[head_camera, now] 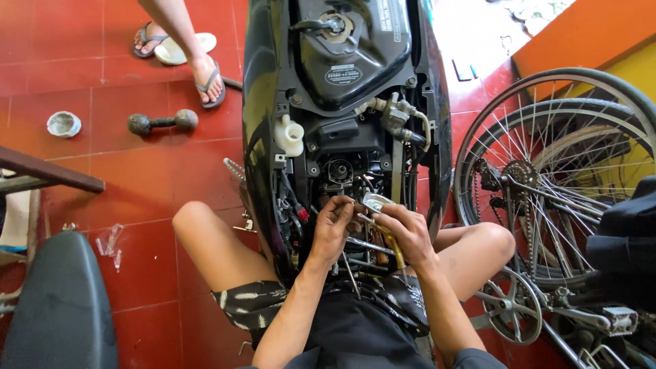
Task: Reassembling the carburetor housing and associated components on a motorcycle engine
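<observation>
I sit on the red floor with an opened black motorbike (263, 102) between my knees. My left hand (333, 225) pinches a small part at the engine bay, just below a round black component (339, 171). My right hand (408, 232) grips a yellow-handled screwdriver (391, 242), its tip pointing toward the left hand's fingers. A small shiny metal part (376, 201) sits just above my right hand's fingers. Wires and a red connector (301, 214) lie left of my left hand.
A bicycle's rear wheel (547, 178) with chain and pedal (618, 320) stands at the right. Another person's sandalled feet (208, 75) stand at the top left, near a small dumbbell (162, 122) and a grey cup (63, 124). A dark seat (61, 307) lies at the bottom left.
</observation>
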